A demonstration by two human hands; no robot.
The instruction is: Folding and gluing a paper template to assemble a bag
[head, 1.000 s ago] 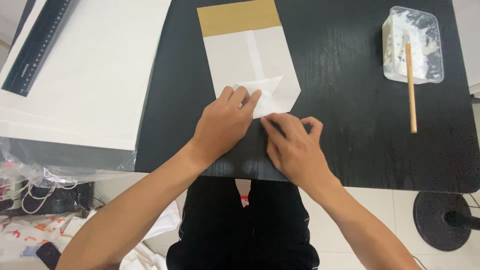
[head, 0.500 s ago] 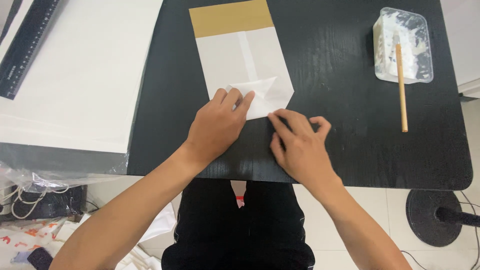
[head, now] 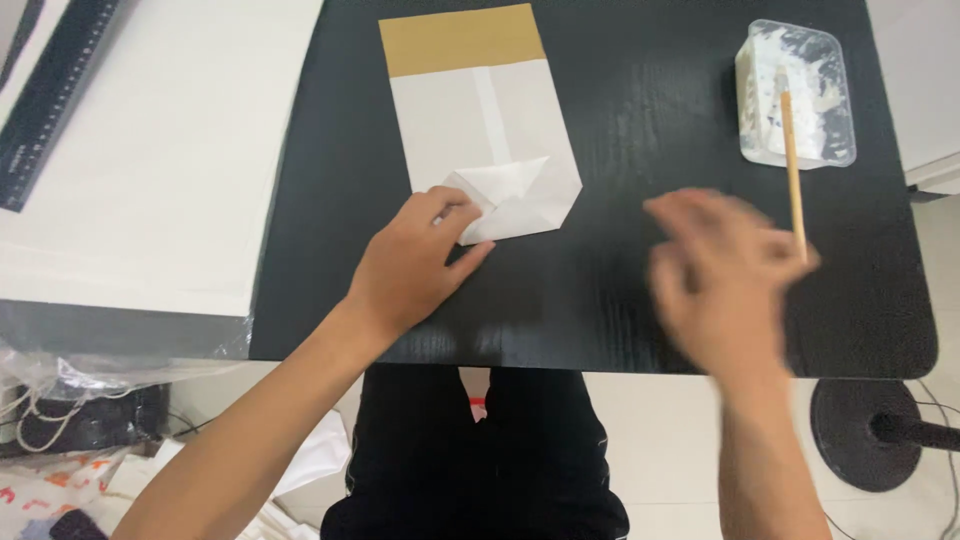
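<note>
A flat white paper bag (head: 480,130) with a brown band at its far end lies on the black table (head: 620,290). Its near end is folded into white flaps. My left hand (head: 415,265) rests on the bag's near left corner, fingertips pressing the fold. My right hand (head: 725,275) is blurred in the air to the right of the bag, fingers spread, holding nothing. It is close to the lower end of a thin wooden stick (head: 792,170).
A clear plastic tub (head: 795,95) smeared with white paste stands at the far right, the stick lying across it. White sheets (head: 150,170) and a black ruler (head: 50,100) lie on the left. A round black stand base (head: 870,435) is on the floor at the right.
My right hand has left the bag's folded end and swung right toward the stick. The left hand stays on the fold.
</note>
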